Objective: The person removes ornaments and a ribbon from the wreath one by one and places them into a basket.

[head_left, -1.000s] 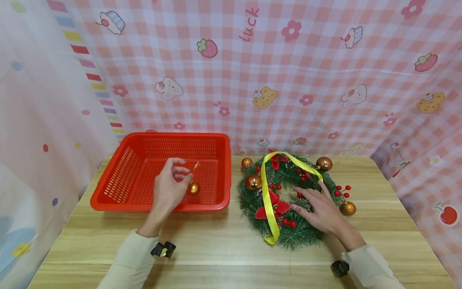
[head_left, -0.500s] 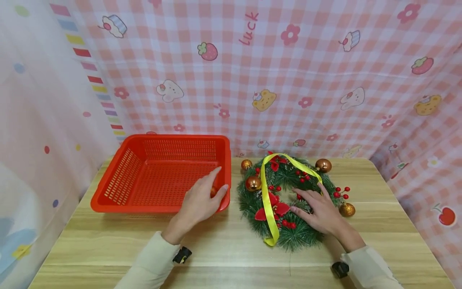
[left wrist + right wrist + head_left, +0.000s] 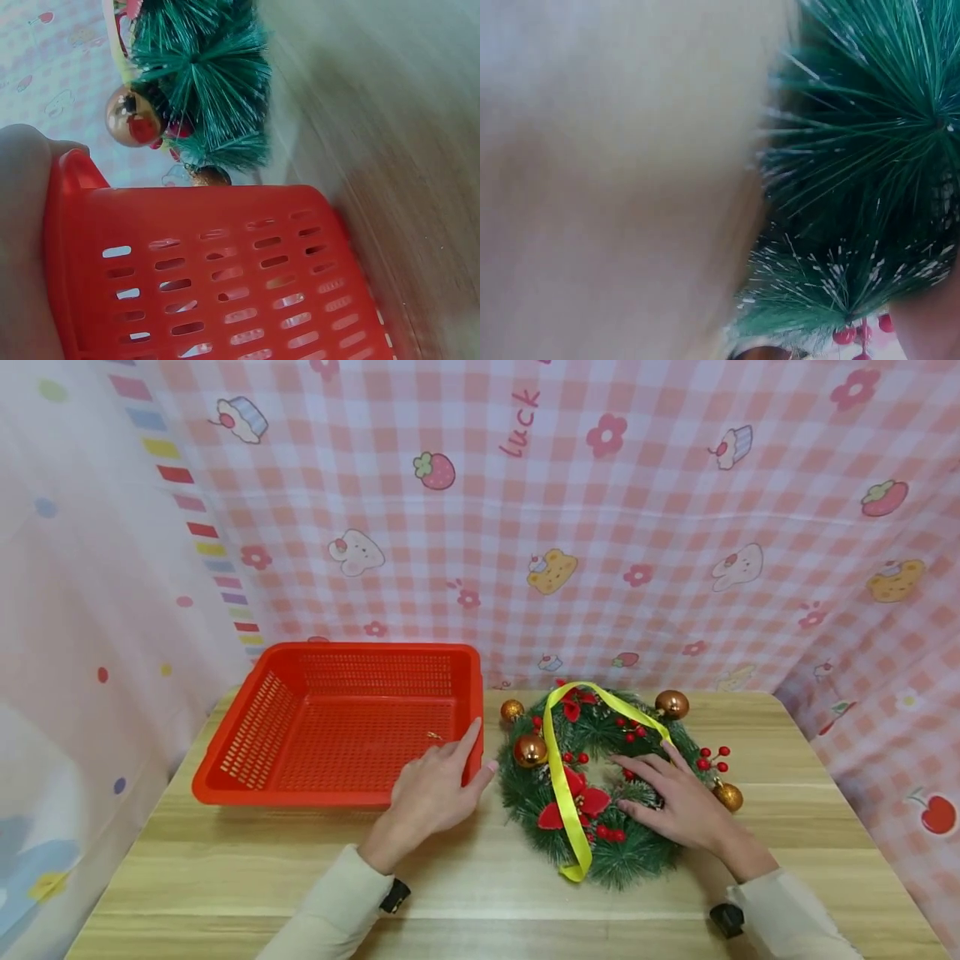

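Note:
In the head view my left hand is at the front right corner of a red plastic basket. Its index finger lies along the right rim and the thumb is outside, so it holds the rim between them; the other fingers are hidden. A gold tie shows inside the basket beside the hand. My right hand rests on a green Christmas wreath, its relaxed fingers spread over the ring toward the centre hole. A yellow ribbon loops across the wreath, close to the right index finger.
Gold baubles, red poinsettias and red berries decorate the wreath. Both stand on a wooden table, with a pink checked curtain close behind it. A narrow gap separates basket and wreath.
My left hand has moved right, from a gold bauble over the basket to the basket's right rim; that bauble is now hidden. The right hand has stayed on the wreath.

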Motion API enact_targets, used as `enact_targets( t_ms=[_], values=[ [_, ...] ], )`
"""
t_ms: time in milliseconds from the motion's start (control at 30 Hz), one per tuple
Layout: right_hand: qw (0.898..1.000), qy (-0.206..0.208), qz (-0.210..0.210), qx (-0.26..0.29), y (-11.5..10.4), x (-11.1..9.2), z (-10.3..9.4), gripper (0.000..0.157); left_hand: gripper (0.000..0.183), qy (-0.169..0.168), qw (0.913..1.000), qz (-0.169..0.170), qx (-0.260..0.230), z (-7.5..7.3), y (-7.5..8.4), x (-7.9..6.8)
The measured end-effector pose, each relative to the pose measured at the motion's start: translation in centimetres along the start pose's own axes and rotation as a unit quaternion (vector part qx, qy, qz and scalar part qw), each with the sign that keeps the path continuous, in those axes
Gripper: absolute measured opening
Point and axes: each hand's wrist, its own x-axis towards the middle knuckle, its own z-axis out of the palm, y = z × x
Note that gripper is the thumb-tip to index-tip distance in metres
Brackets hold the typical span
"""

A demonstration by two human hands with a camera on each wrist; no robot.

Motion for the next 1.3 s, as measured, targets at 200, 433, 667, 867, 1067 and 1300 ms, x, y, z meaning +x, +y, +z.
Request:
enact_targets(
  t_ms=[200, 433, 667, 867, 1067, 1300],
  values=[
    [0.998, 0.046, -0.021, -0.03, 0.5, -0.2, -0.3, 0.062, 0.068, -0.002, 1.0, -0.001, 0.009, 0.4, 0.0, 0.0],
    [0.977, 0.134, 0.161, 0.035, -3.4, -1.0, -1.5, 0.08, 0.067, 0.006, 0.9999, 0.006, 0.014, 0.4, 0.0, 0.2],
    [0.92, 0.087, 0.369, 0.097, -6.5, 1.0, -1.6, 0.102, 0.067, 0.015, 0.9997, 0.003, 0.018, 0.1, -0.5, 0.2],
    [0.896, 0.082, 0.429, 0.076, -6.4, 1.8, 0.4, 0.103, 0.066, 0.012, 0.9999, 0.004, 0.006, 0.3, -0.3, 0.2],
    [0.898, 0.083, 0.43, 0.047, -6.1, 1.7, 1.3, 0.098, 0.066, 0.013, 0.9998, 0.005, 0.01, 0.4, -0.2, 0.2],
    [0.92, 0.076, 0.383, 0.03, -4.9, 1.5, 1.2, 0.096, 0.067, 0.01, 0.9998, 0.008, 0.014, 0.5, -0.3, 0.3]
  ],
)
